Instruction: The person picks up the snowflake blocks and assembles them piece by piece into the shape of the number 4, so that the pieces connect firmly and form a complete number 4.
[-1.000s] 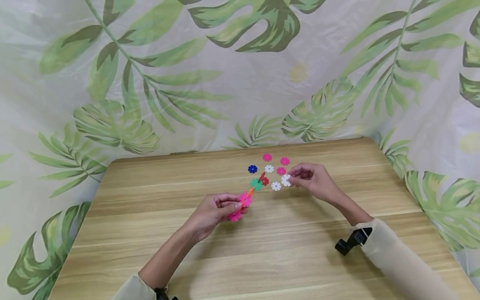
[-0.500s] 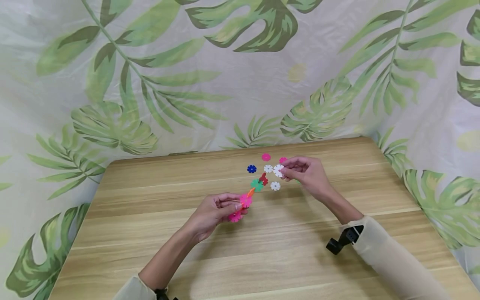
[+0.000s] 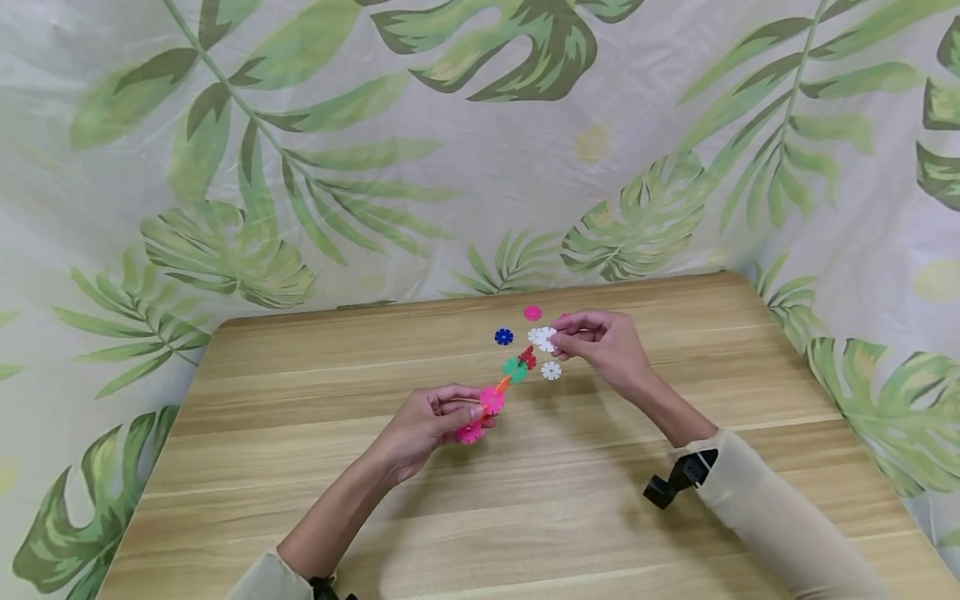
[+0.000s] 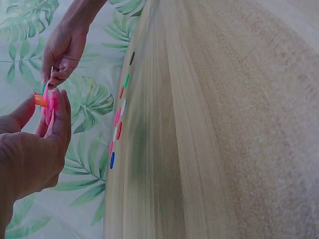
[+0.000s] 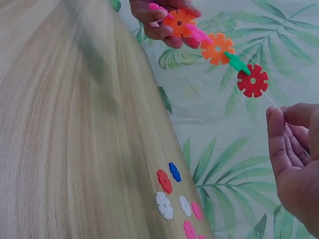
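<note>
My left hand (image 3: 427, 429) grips the near end of a chain of notched plastic discs. Pink, orange and green discs (image 3: 515, 369) interlock along it, and a red disc (image 5: 245, 85) forms the far tip, as the right wrist view shows. Between thumb and fingers, my right hand (image 3: 611, 346) pinches a white notched disc (image 3: 547, 339). That white disc appears as a thin edge (image 5: 270, 101) in the right wrist view, close to the red tip; a narrow gap seems to separate them. Both hands are above the table.
Loose discs lie on the wooden table (image 3: 315, 467) beyond the chain: a blue disc (image 3: 503, 337), a white disc (image 3: 551, 371), a pink disc (image 3: 532, 313), a red disc (image 5: 164, 181) and several others. A leaf-printed cloth (image 3: 480, 167) hangs behind the table's far edge.
My right hand has moved left with the white disc, bringing it nearer the chain's red tip. The left hand and the chain have stayed almost in place.
</note>
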Available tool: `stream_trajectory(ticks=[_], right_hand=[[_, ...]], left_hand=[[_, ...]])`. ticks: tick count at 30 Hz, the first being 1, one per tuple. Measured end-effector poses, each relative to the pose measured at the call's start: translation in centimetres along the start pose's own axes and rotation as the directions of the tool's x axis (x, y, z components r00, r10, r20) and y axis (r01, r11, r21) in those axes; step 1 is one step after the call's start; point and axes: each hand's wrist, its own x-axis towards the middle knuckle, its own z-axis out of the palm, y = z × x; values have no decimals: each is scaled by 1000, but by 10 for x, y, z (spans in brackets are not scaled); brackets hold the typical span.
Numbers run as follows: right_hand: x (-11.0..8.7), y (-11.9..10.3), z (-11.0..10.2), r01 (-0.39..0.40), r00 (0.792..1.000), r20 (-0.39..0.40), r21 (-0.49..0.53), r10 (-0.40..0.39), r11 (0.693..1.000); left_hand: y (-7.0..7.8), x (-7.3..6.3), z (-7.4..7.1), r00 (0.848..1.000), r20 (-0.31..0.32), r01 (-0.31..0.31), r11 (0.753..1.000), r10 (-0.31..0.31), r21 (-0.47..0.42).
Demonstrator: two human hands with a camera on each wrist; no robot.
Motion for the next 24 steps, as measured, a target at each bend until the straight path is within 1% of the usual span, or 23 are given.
stream_trajectory(ticks=[5, 10, 15, 19, 24], right_hand=[[0, -3, 3, -3, 1000, 8, 3, 3, 1000], [0, -3, 5, -8, 1000, 23, -3, 8, 1000], [1, -2, 5, -15, 999, 31, -51, 17, 999], [1, -3, 6, -18, 1000, 22, -68, 20, 997], [1, -2, 8, -8, 1000, 2, -54, 8, 999]], left_hand=[[0, 1, 0, 1000, 0, 11, 1000, -11, -1], [-1, 1, 0, 1000, 6, 3, 1000, -3, 6], [-1, 0, 1, 1000, -9, 1, 1000, -1, 2], [-1, 1, 2, 1000, -25, -13, 1000, 13, -13], [0, 1, 6, 998, -48, -41, 999, 40, -12]])
